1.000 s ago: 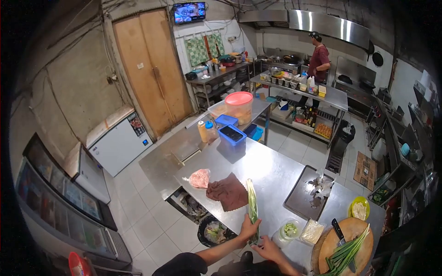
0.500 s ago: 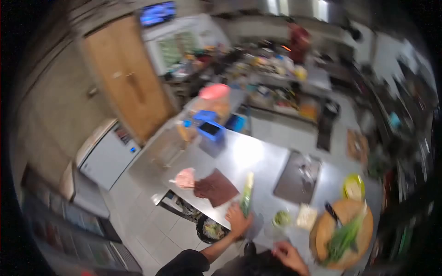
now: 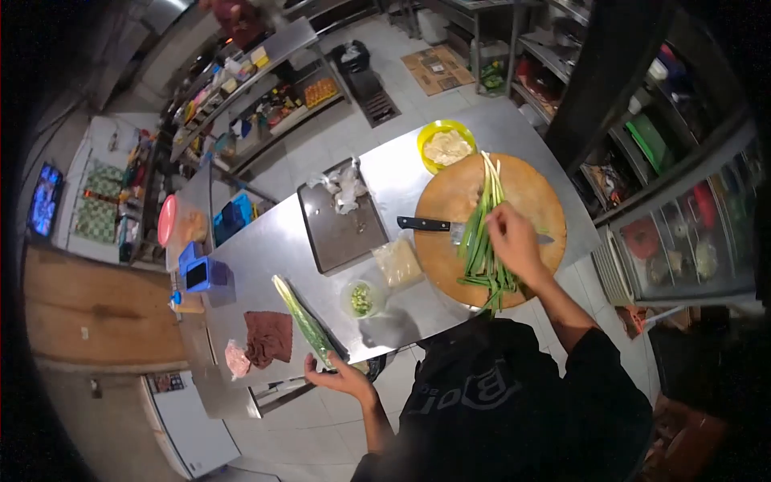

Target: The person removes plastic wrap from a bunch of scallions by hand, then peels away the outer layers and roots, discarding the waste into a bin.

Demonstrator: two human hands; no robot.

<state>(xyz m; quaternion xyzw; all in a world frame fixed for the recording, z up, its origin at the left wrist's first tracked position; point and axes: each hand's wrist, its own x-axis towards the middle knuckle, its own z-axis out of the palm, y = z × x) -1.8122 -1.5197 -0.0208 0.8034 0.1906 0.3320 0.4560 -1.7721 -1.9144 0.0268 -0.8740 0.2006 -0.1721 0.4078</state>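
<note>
My left hand [image 3: 344, 377] is palm up at the table's front edge, fingers stretched out and apart. It is at the lower end of a long green vegetable bundle in clear wrap [image 3: 302, 317], which lies slanted on the steel table [image 3: 265, 241]. My right hand [image 3: 514, 237] is over the spring onions [image 3: 479, 249], fingers curled together on their stalks. These lie on a round wooden cutting board [image 3: 530, 185]. A black-handled knife [image 3: 423, 224] lies across the board, its blade partly hidden by the stalks.
A container of chopped greens [image 3: 361, 298] and a plastic packet [image 3: 397, 263] stand left of the board. Behind are a dark tray [image 3: 333, 233] and a yellow bowl [image 3: 444, 147]. A brown cloth [image 3: 268, 337] and blue box [image 3: 207, 275] are at left. Another person [image 3: 234, 20] stands far off.
The view has swung right toward the board. My right hand has moved from the table's edge onto the spring onions. My left hand has turned palm up beside the wrapped bundle.
</note>
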